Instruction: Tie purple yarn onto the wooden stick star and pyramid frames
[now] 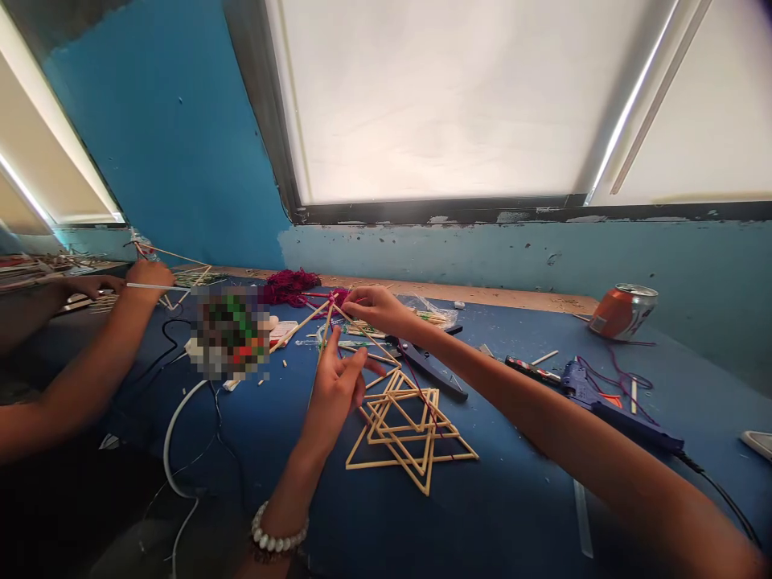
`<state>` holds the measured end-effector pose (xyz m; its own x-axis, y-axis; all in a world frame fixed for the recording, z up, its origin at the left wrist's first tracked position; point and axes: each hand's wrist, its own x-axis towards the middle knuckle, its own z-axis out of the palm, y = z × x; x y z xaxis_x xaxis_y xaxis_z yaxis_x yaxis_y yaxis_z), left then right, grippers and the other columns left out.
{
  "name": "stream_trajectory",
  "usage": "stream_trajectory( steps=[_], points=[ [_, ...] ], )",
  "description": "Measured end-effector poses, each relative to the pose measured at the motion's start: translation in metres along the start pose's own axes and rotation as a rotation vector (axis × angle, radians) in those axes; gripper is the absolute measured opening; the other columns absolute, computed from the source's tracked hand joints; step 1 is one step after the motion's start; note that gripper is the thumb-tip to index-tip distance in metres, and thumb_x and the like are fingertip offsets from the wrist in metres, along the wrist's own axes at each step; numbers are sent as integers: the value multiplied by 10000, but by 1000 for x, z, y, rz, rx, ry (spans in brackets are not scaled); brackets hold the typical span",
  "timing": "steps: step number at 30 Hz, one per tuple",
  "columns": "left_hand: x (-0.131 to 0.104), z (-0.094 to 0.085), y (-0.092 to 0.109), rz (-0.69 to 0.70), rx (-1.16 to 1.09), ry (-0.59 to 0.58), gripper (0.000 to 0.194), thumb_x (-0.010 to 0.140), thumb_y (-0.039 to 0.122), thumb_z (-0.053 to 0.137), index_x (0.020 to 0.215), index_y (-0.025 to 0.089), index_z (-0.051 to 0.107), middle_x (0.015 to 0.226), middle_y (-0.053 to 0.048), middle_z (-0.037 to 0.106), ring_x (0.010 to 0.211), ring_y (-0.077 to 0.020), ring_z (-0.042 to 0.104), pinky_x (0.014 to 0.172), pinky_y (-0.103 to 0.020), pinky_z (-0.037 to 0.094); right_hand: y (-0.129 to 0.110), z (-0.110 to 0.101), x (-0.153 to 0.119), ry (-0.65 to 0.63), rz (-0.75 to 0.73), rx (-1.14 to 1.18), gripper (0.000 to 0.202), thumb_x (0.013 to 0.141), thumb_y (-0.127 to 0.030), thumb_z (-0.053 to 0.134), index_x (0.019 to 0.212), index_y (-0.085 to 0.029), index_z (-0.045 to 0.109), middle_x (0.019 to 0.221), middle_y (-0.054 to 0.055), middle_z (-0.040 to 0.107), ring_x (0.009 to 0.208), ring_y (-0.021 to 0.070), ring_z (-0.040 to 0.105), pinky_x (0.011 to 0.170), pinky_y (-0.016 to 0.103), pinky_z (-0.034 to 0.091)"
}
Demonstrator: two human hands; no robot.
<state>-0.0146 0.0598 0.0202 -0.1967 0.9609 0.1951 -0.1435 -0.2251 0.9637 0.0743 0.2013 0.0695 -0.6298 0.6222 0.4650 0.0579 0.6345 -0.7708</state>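
Above one table [507, 498], right fingers [346, 308] pinch one stick frame [328, 320]; left fingers [348, 342] half open, grip unclear.

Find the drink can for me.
The can stands at the right of the head view, near the wall, beyond the blue glue gun.

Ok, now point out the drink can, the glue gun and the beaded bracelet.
Drink can [624, 314]: head view, its printed side.
Glue gun [627, 419]: head view, its blue casing.
Beaded bracelet [278, 544]: head view, its row of beads.
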Motion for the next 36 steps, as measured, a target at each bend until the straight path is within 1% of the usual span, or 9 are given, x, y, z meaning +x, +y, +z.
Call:
stream_trajectory(
  steps=[3,6,8,11,15,20,26,31,36],
  points=[
    [10,7,4,-83,-183,61,868,838,362,716,1543,203,235,874,-24,716,378,-31,406,311,-140,236,-2,0,1,20,2,23,202,870,-309,575,809,-126,634,716,19,622,648,111,525,599,242,378],
    [21,14,7,-48,-409,145,700,848,242,714,1461,238,376,832,14,690,376,-11,385,320,-115,264,-6,0,-1,22,-3,31,183,878,-293,571,807,-132,619,702,9,605,648,113,523,601,243,374],
    [26,18,9,-60,-585,144,577,864,172,695,1388,241,462,788,31,670,371,-6,383,322,-108,267,-9,0,-3,12,-5,34,171,883,-284,571,817,-133,619,685,1,598,637,112,521,593,241,369],
    [32,23,10,-107,-768,153,313,917,166,651,1218,210,575,731,44,638,353,0,369,309,-115,246,-11,1,-4,1,1,38,164,896,-274,559,837,-133,618,657,-8,595,608,107,521,580,238,370],
    [37,28,7,-67,-866,219,46,997,203,554,1013,205,598,630,98,539,332,13,331,313,-117,242,-9,2,-5,3,7,27,157,893,-271,573,830,-135,619,698,15,644,646,122,567,592,240,388],
    [45,29,7,-105,-962,230,239,1000,229,565,773,166,523,531,116,427,307,17,311,302,-133,227,-7,3,-6,-5,-9,-3,146,895,-256,573,838,-134,630,719,17,664,667,122,583,611,237,401],
    [47,29,12,-44,-999,239,184,1011,254,550,844,178,565,536,124,468,306,17,331,298,-127,239,-6,3,-6,0,-22,-25,193,917,-304,561,846,-137,626,708,13,657,662,118,581,578,224,394],
    [49,31,12,-61,-969,262,191,1023,242,521,853,170,571,517,127,449,297,22,317,296,-123,213,-7,4,-9,-26,-16,-12,252,932,-371,543,882,-137,622,735,33,688,643,132,628,547,221,429],
    [50,30,12,-73,-909,280,123,976,260,606,877,189,587,521,128,443,306,16,284,307,-118,214,-7,4,-11,-14,-25,-64,252,912,-387,592,879,-144,649,724,24,687,643,126,616,555,225,403]
  ],
)
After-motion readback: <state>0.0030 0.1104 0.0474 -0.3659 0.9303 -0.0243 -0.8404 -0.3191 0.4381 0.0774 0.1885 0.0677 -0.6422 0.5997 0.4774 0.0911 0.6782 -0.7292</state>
